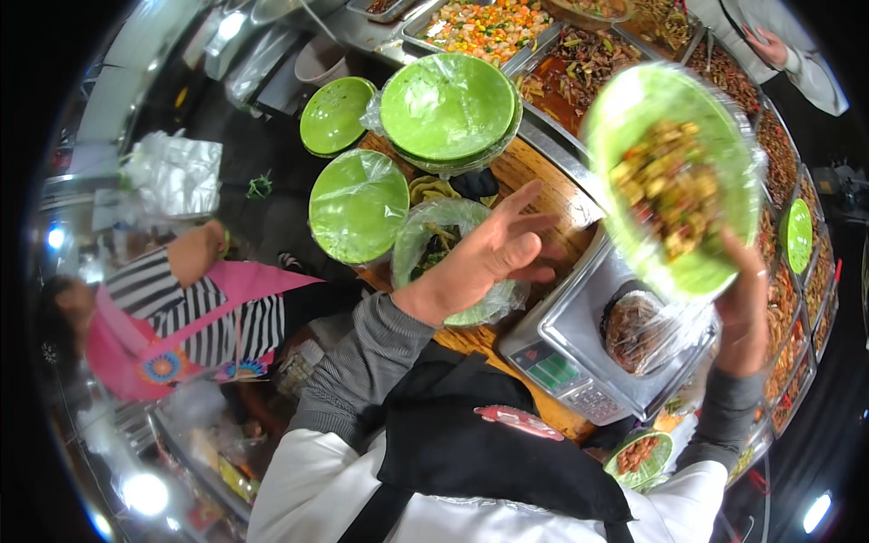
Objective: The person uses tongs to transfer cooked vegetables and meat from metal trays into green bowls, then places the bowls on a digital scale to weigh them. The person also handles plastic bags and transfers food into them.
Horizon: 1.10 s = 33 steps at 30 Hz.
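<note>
My right hand (743,298) grips the rim of a green bowl (611,122) lined with clear plastic film. Chunky cooked food (669,183) fills the bowl's middle, and motion blurs its outline. Tilted, the bowl hangs above the far side of a digital scale (584,326). A plastic-wrapped dark food item (631,332) rests on the scale's steel pan. My left hand (499,258) holds nothing; its fingers are spread over the wooden counter (536,170). Just below that hand sits a film-lined green bowl with dark leafy food (434,237), partly covered by my wrist.
Film-covered green bowls (448,108) are stacked beyond my left hand, with another green bowl (360,203) beside them. Metal trays of cooked food (489,27) curve along the far and right sides. A person in a pink apron (129,353) stands at left; another person's hand (767,47) shows top right.
</note>
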{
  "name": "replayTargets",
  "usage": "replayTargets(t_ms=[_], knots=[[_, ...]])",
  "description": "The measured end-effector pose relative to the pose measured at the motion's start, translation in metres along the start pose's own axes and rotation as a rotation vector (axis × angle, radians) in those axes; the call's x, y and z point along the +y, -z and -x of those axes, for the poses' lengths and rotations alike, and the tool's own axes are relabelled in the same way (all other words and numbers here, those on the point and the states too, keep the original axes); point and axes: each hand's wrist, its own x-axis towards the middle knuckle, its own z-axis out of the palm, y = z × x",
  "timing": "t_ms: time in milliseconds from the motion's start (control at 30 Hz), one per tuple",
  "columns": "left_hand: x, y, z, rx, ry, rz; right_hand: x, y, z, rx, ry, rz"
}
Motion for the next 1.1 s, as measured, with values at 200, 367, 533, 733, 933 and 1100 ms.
replayTargets(t_ms=[200, 367, 533, 733, 933, 1100], knots=[[0.006, 0.055, 0.091, -0.118, 0.179, 0.279, 0.082, -0.112, 0.066, -0.080, -0.025, 0.421], [0.004, 0.119, 0.182, 0.168, 0.078, 0.220, 0.125, -0.212, 0.083, -0.218, 0.195, 0.495], [0.027, 0.199, 0.302, 0.586, -0.092, 0.328, 0.155, -0.287, 0.011, -0.360, 0.066, 0.247], [0.036, 0.269, 0.408, 0.952, -0.296, 0.069, 0.231, -0.367, -0.103, -0.120, 0.445, 1.382], [0.026, 0.284, 0.417, 0.874, -0.263, 0.364, 0.236, -0.375, -0.133, -0.208, 0.295, 1.121], [0.013, 0.283, 0.394, 0.749, -0.286, 0.451, 0.179, -0.361, -0.094, -0.016, 0.187, 0.729]])
